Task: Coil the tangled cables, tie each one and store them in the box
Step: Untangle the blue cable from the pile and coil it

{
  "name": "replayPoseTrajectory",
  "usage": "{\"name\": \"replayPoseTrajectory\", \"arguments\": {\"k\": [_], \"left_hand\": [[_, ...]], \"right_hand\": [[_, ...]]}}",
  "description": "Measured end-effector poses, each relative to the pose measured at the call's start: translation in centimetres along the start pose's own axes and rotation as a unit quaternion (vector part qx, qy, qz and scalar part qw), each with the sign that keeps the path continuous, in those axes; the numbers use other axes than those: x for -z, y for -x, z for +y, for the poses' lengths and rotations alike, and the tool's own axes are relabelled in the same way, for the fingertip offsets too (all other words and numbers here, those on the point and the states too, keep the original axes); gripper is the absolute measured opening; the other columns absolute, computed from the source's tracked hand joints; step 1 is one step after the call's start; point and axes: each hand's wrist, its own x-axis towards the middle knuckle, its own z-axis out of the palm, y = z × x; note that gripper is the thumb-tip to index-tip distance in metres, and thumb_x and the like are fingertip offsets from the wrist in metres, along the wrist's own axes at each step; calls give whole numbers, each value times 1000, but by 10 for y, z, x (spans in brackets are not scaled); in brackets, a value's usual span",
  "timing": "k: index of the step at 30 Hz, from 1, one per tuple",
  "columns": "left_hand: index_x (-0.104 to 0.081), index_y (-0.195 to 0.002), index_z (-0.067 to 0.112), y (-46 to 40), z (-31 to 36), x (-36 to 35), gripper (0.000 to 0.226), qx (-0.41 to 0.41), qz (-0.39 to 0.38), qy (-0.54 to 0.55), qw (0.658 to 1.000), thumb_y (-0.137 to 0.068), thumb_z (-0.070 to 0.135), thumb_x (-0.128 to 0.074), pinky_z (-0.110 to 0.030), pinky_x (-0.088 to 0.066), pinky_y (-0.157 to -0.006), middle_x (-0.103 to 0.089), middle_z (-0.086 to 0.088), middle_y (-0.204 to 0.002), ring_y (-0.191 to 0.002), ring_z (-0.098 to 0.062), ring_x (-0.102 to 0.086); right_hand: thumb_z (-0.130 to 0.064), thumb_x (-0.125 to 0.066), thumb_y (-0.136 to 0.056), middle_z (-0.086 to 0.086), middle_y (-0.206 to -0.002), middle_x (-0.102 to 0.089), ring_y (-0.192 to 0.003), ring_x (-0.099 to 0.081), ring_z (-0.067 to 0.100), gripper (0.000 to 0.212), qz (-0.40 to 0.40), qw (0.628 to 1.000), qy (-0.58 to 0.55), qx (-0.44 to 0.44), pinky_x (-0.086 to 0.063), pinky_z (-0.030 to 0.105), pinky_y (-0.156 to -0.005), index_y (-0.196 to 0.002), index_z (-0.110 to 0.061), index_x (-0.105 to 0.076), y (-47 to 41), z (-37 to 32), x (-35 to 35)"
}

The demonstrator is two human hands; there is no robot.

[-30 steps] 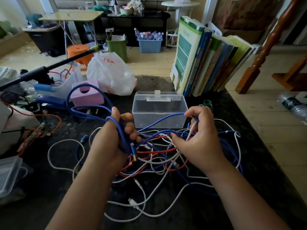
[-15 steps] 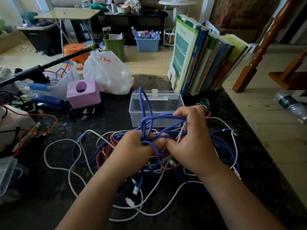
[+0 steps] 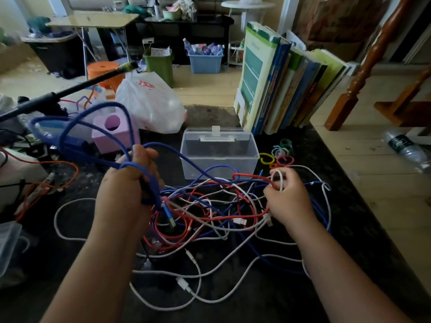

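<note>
Plainly the blue cable [image 3: 77, 127] is the piece in hand: the left hand [image 3: 123, 194] has its fingers curled round a bundle of its loops, which arc up and to the left of the hand, while a plug end hangs just below the fist. It looks light and limp — likely to spring out of its coil if the grip slackens, so the hold belongs where the loops cross, not on the plug. The right hand [image 3: 288, 201] pinches a white cable [image 3: 278, 180] together with a red cable [image 3: 251, 177] at the right edge of the tangle [image 3: 210, 206], which lies on the table [image 3: 349, 229] between the two hands. A blue strand runs from the left fist into that tangle, so it would probably snag if pulled hard. The box [image 3: 219, 152] stands open just behind the tangle — nothing is in it yet — and coloured ties [image 3: 278, 155] lie beside it on the right.
</note>
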Motion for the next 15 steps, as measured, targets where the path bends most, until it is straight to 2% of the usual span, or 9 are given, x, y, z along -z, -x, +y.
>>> {"name": "replayPoseTrajectory", "arguments": {"k": [2,3,4,6,8,10,12,13,15], "left_hand": [[-70,-55,24,2,9,0,49,-11,-29,63,998,-97,37,-46,-21,-41,-46,-39,9,-47,-46,-6,-39],[-69,-55,24,4,12,0,45,-11,-45,81,996,-93,39,-48,-20,-42,-47,-37,9,-47,-46,-7,-38],[-68,-56,24,8,13,-2,41,-7,-60,87,994,-88,40,-49,-20,-42,-47,-35,9,-47,-47,-7,-37],[-66,-56,24,12,11,-9,36,10,-90,82,992,-83,40,-49,-20,-41,-48,-32,9,-46,-47,-8,-33],[-65,-58,24,19,7,-17,35,27,-122,72,989,-84,40,-48,-21,-41,-48,-31,9,-45,-45,-8,-32],[-66,-59,24,24,2,-20,36,34,-159,82,983,-86,40,-49,-21,-42,-48,-32,10,-44,-44,-8,-33],[-65,-63,24,23,-3,-19,35,41,-165,80,982,-90,39,-52,-21,-41,-46,-34,11,-44,-42,-8,-36],[-63,-65,22,17,-11,-21,33,51,-136,32,989,-93,36,-52,-22,-39,-45,-35,10,-44,-41,-8,-38],[-54,-68,19,5,-27,-33,32,91,-51,-167,981,-100,24,-51,-23,-35,-46,-42,6,-49,-43,-10,-41]], "right_hand": [[-10,-61,-88,3,-100,-64,-71,-61,15,38,-10,995,76,-62,-48,30,-58,-119,-29,-51,-1,0,6],[-11,-64,-86,5,-117,-60,-83,-60,16,50,-12,988,147,-50,-50,32,-69,-130,-27,-46,3,1,7],[-12,-69,-83,7,-133,-51,-100,-57,19,66,6,972,234,5,-50,35,-83,-139,-27,-38,7,1,5],[-16,-77,-73,10,-144,-39,-128,-43,29,86,57,910,363,190,-40,47,-104,-146,-26,-33,19,-3,-4],[-23,-79,-71,11,-143,-43,-135,-37,33,78,59,863,373,337,-34,54,-109,-141,-26,-45,28,-16,-17],[-23,-76,-78,10,-132,-57,-127,-48,34,47,16,842,341,417,-41,54,-104,-123,-22,-63,34,-23,-29],[-20,-71,-86,6,-108,-69,-105,-61,32,16,-23,836,323,443,-49,47,-90,-101,-15,-73,38,-25,-34],[-20,-68,-90,4,-96,-70,-95,-63,31,9,-34,838,324,438,-49,44,-84,-93,-14,-73,38,-24,-33],[-23,-61,-94,2,-78,-66,-79,-59,29,17,-25,847,316,426,-47,40,-72,-82,-13,-68,37,-24,-30]]}}
